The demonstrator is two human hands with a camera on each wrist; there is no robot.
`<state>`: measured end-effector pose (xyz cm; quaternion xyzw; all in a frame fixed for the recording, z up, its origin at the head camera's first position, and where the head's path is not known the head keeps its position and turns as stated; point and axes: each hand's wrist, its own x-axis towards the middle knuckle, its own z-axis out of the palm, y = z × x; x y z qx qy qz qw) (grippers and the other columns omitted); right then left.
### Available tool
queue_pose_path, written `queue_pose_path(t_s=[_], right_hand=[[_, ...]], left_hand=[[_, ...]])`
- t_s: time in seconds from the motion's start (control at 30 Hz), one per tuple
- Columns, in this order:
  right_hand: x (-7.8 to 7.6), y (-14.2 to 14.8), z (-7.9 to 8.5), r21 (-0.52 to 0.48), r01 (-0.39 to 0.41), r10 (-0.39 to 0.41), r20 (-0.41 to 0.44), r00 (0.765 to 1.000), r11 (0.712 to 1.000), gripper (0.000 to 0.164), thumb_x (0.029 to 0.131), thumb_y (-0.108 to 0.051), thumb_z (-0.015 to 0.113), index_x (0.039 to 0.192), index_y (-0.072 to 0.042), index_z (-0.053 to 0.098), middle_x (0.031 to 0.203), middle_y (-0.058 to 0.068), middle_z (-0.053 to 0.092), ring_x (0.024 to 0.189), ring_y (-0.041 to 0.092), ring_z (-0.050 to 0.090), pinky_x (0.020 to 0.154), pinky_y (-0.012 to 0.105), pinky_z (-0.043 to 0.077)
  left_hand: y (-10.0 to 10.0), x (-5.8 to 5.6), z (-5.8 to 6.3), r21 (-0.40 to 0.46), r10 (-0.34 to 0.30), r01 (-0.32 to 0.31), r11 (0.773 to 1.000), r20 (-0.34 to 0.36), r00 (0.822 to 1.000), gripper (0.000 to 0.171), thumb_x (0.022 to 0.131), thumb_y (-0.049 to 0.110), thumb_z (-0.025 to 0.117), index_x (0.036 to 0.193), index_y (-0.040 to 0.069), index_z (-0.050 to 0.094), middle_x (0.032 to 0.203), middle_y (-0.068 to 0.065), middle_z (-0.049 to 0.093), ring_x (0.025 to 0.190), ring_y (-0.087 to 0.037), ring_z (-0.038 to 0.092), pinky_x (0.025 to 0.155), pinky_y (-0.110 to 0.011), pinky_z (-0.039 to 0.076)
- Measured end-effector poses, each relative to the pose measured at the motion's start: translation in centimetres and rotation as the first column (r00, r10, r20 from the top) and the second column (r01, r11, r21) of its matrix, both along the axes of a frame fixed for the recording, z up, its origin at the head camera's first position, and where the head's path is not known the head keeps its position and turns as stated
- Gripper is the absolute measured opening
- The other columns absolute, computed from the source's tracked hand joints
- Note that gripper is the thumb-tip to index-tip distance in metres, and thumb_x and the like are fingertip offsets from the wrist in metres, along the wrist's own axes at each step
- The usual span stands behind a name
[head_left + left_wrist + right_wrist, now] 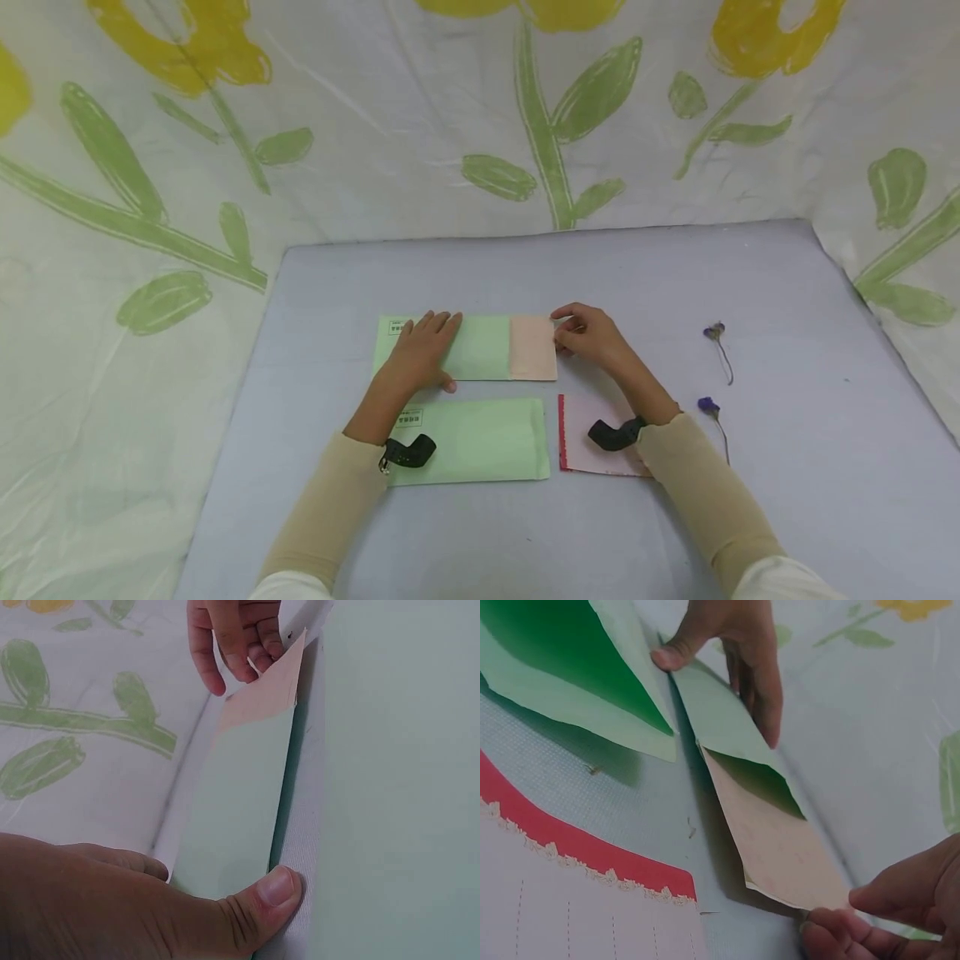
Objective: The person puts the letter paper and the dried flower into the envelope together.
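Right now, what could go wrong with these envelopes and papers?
The peach paper might crease where the right hand pinches its end. The green envelope beneath the left hand could slide if that hand presses too lightly. The right sleeve, partly over the pink card, might drag it.

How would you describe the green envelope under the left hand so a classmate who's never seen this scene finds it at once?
On the pale table, find the left hand. The green envelope lies beneath it, beyond a second green envelope. Only the farther one has a peach sheet sticking out of its right end.
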<state>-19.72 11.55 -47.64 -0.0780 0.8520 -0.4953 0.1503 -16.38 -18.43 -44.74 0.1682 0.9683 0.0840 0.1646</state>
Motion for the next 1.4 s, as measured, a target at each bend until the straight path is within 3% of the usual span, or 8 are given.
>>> queue_pose_path(t_s=[0.67,0.9,1.2,1.4], right_hand=[[0.0,-1.1,0.0,-0.051,-0.032,0.033,0.025,0.999,0.998,0.031,0.093,-0.002,0.063,0.124,0.002,0.063,0.093,0.015,0.068,0.077,0.024,0.067,0.067,0.031,0.055],[0.2,-1.8,-0.1,-0.061,-0.036,0.038,0.038,0.999,0.997,0.03,0.094,-0.003,0.062,0.124,0.002,0.063,0.095,0.014,0.067,0.08,0.024,0.069,0.072,0.033,0.058],[0.7,-2.1,0.8,-0.119,-0.058,0.063,0.042,0.997,0.991,0.03,0.095,0.0,0.06,0.124,0.009,0.06,0.097,0.021,0.066,0.085,0.032,0.07,0.077,0.041,0.06],[0.7,-2.5,1.0,-0.118,-0.05,0.058,0.069,0.996,0.992,0.031,0.095,-0.001,0.061,0.125,0.006,0.061,0.099,0.02,0.066,0.087,0.03,0.07,0.078,0.039,0.06]], left_hand=[[-0.1,0.1,-0.2,0.002,0.004,-0.004,1.0,0.003,1.0,0.12,0.067,0.037,0.09,0.16,0.006,0.022,0.162,-0.018,0.024,0.15,-0.038,0.017,0.118,-0.059,0.014],[0.0,0.2,0.1,0.009,0.002,-0.002,1.0,-0.004,1.0,0.119,0.066,0.036,0.09,0.159,0.005,0.024,0.162,-0.019,0.026,0.149,-0.039,0.018,0.118,-0.06,0.016],[-0.1,0.1,-0.2,0.02,0.009,-0.009,1.0,-0.009,1.0,0.12,0.065,0.035,0.092,0.159,0.005,0.024,0.161,-0.018,0.027,0.149,-0.038,0.018,0.118,-0.059,0.015],[0.0,0.1,-0.3,0.027,0.011,-0.011,1.0,-0.006,1.0,0.12,0.065,0.035,0.092,0.159,0.006,0.024,0.162,-0.018,0.026,0.15,-0.038,0.018,0.118,-0.058,0.015]])
